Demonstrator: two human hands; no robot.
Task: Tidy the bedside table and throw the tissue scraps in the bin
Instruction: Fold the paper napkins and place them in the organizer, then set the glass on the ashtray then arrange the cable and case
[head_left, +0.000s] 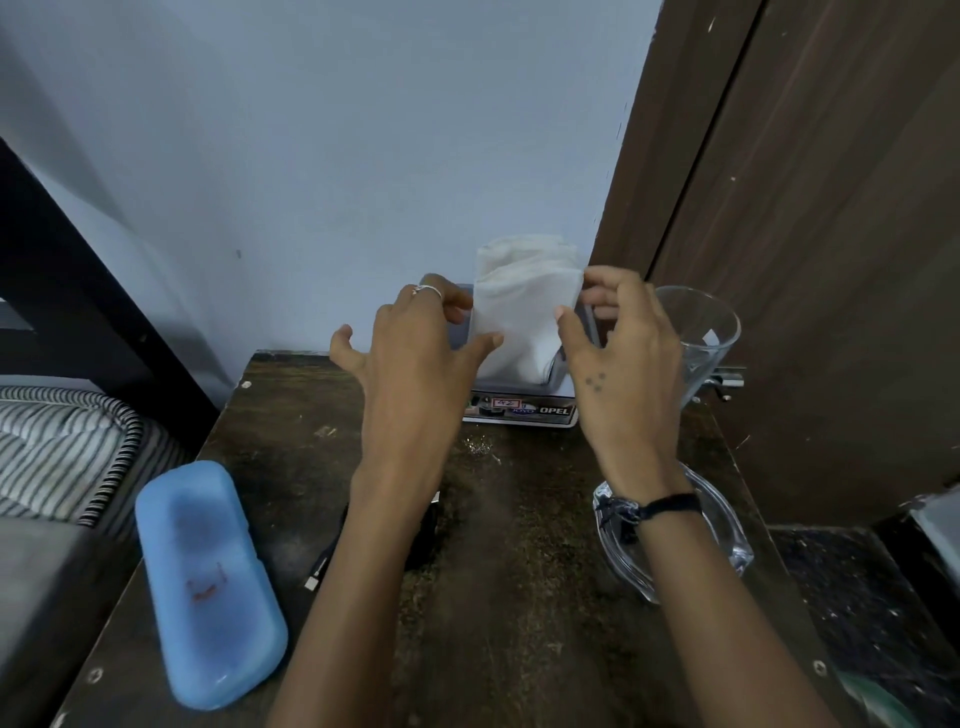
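Note:
A white tissue (524, 306) stands up out of a grey tissue box (519, 402) at the back of the dark wooden bedside table (519, 597). My left hand (415, 353) touches the tissue's left edge with thumb and fingers spread around it. My right hand (618, 353) pinches the tissue's right edge between thumb and fingertips. Both hands are just above the box. The box's front carries stickers.
A blue plastic case (208, 582) lies at the table's front left. A drinking glass (698, 343) stands right of the box, and a glass ashtray (675, 540) lies under my right wrist. A black cable (322, 561) lies under my left forearm. A wooden door (805, 208) stands right, a striped mattress (57, 452) left.

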